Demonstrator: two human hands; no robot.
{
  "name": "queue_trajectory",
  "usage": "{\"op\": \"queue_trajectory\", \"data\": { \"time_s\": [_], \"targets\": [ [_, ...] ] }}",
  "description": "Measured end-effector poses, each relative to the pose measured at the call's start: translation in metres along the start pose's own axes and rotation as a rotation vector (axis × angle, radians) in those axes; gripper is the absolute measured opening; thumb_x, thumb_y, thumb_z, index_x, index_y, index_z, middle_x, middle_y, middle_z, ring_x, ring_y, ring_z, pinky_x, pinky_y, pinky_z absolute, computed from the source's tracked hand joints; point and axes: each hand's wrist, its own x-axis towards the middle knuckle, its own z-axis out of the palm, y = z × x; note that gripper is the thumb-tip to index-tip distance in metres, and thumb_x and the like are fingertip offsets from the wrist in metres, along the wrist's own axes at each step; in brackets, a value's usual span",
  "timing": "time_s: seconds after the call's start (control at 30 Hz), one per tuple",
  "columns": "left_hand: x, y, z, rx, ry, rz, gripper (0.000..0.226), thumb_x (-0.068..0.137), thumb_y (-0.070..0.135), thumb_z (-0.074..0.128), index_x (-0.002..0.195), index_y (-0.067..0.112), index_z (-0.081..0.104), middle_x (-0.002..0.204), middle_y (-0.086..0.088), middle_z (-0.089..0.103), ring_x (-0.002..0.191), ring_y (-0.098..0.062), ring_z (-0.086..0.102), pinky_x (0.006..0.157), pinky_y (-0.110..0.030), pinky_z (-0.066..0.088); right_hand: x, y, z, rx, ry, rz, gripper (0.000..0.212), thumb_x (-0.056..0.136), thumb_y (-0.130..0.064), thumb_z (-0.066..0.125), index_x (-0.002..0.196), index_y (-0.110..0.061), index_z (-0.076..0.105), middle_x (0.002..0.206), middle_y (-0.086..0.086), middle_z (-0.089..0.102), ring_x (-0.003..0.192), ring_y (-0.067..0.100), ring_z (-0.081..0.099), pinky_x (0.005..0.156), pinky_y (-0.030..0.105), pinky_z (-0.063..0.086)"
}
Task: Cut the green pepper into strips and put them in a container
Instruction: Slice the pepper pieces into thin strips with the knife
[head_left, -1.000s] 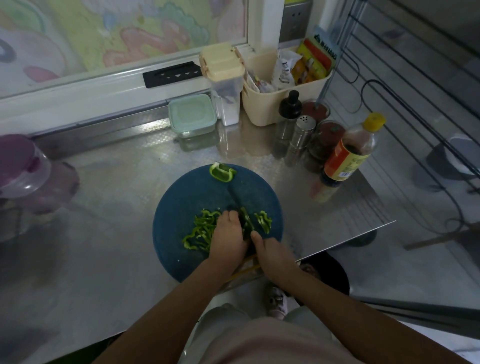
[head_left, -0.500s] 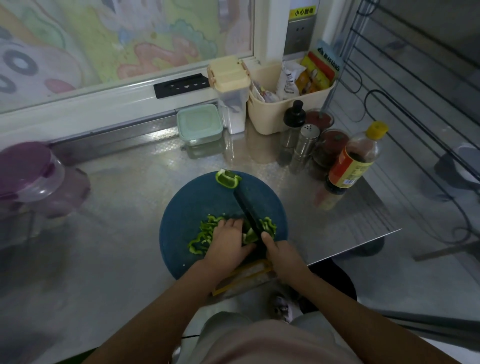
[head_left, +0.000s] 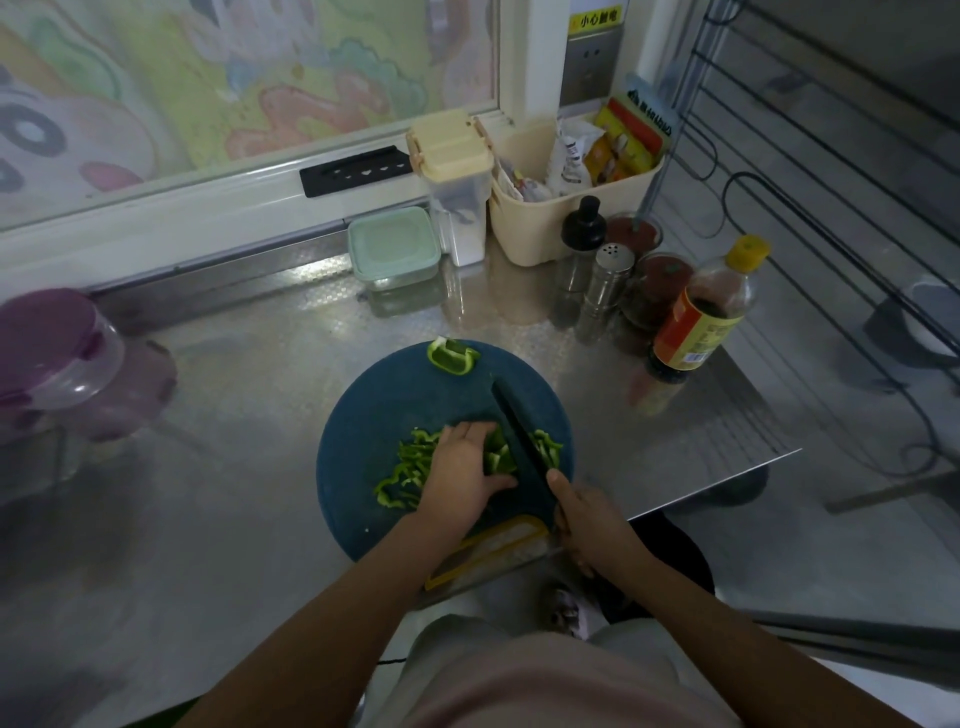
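On my feed the green pepper piece (head_left: 500, 457) being cut lies on the near half of the round blue cutting board (head_left: 374, 405). It is pinned under the left hand (head_left: 460, 480), whose fingers curl down over it while the thumb reaches out toward the blade. The knife (head_left: 519, 436) has a dark blade that runs diagonally from near the board's middle back toward the person, just to the right of that piece. The right hand (head_left: 592, 525) wraps the handle, fingers closed round it and the forefinger stretched up to the heel of the blade. I see cut strips (head_left: 408, 473) heaped to the left of the left hand, and a smaller cluster of strips (head_left: 548, 449) on the other side of the blade, near the board's right rim. An uncut pepper chunk (head_left: 453, 356) sits alone at the board's far edge, well apart from the rest. A clear tray with a yellow rim (head_left: 488, 551) lies at the near edge of the steel counter (head_left: 234, 395), partly hidden by the left forearm; I cannot tell whether it touches the board. Along the back wall I make out a mint-lidded box (head_left: 393, 248), a tall cream-lidded canister (head_left: 452, 182) just beside it, and a cream caddy (head_left: 566, 223) holding sachets. In front of the caddy stand a black-capped bottle (head_left: 582, 244), a metal shaker (head_left: 608, 283), two red jars (head_left: 660, 291) and a sauce bottle with a yellow cap (head_left: 701, 317). A purple-lidded jug (head_left: 52, 353) sits at the far left
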Motion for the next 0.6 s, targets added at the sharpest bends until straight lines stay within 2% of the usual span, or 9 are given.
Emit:
{"op": "queue_trajectory", "data": {
  "time_s": [0.23,0.43,0.6],
  "targets": [
    [0.002,0.004,0.008,-0.123,0.035,-0.047,0.069,0.068,0.024,0.081,0.129,0.011,0.050,0.125,-0.009,0.051,0.121,-0.022,0.043,0.102,-0.025,0.030,-0.003,-0.001,0.002,0.040,-0.027,0.003,0.059,0.094,-0.053,0.037,0.049,-0.015,0.037,0.035,-0.007,0.032,0.032,0.006,0.031,0.046,0.025,0.027],
    [-0.001,0.002,0.011,-0.139,0.043,-0.062,0.070,0.071,0.022,0.080,0.132,0.011,0.048,0.127,-0.009,0.050,0.121,-0.023,0.043,0.102,-0.025,0.030,-0.009,-0.001,-0.001,0.040,-0.035,-0.016,0.062,0.098,-0.045,0.036,0.045,-0.013,0.038,0.032,-0.005,0.035,0.030,0.005,0.034,0.039,0.017,0.029],
    [-0.001,0.001,0.011,-0.129,0.042,-0.065,0.069,0.070,0.023,0.080,0.130,0.011,0.049,0.124,-0.009,0.051,0.119,-0.023,0.045,0.102,-0.027,0.033,-0.011,-0.001,0.000,0.072,-0.040,-0.017,0.061,0.097,-0.047,0.037,0.045,-0.015,0.037,0.035,-0.005,0.034,0.032,0.008,0.034,0.035,0.017,0.028]
  ]
}}
